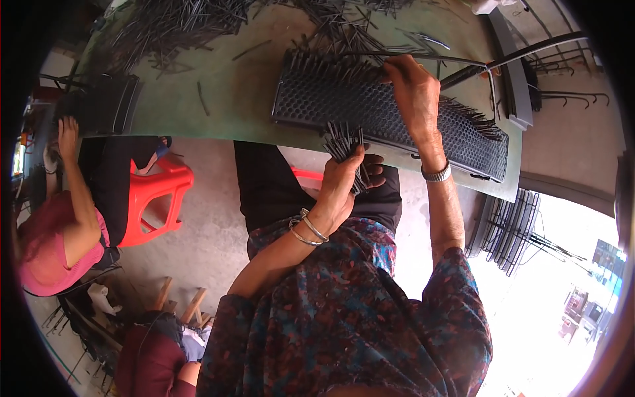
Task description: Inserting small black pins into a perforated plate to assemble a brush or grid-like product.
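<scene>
My left hand [338, 182] is closed around a bundle of thin black rods [342, 140], their ends fanning out above the thumb at the table's near edge. Beyond it lies a long black perforated tray [344, 99], covered in rows of small round holes. Many similar rods [337, 68] stand in the holes along its far side, and more [473, 119] toward its right end. Over the tray's far edge, my right hand [417, 96] is pinched, fingertips down among the standing rods. What lies between those fingertips is too small to make out.
Loose black rods [178, 33] are heaped across the far part of the green table [245, 99]. A dark metal bar [536, 49] crosses at the right. A co-worker in pink [66, 238] reaches to another dark tray [99, 102] at left, beside a red stool [155, 198].
</scene>
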Action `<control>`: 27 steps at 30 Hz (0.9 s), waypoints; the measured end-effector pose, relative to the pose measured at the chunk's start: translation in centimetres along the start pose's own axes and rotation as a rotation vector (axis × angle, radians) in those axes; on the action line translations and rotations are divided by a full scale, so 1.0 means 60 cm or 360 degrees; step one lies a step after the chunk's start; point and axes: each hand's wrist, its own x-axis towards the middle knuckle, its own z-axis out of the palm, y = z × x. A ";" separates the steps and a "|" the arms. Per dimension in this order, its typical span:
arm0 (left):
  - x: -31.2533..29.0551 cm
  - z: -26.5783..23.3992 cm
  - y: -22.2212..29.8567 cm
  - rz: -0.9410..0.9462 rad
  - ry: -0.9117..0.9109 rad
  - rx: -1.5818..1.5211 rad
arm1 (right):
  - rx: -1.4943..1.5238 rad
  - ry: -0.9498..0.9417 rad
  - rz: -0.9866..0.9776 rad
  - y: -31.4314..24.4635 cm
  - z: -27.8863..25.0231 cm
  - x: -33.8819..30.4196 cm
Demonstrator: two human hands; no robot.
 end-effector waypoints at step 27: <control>-0.007 0.002 0.000 0.0215 -0.0075 -0.0028 | -0.0272 0.0122 -0.0176 0.006 0.014 0.000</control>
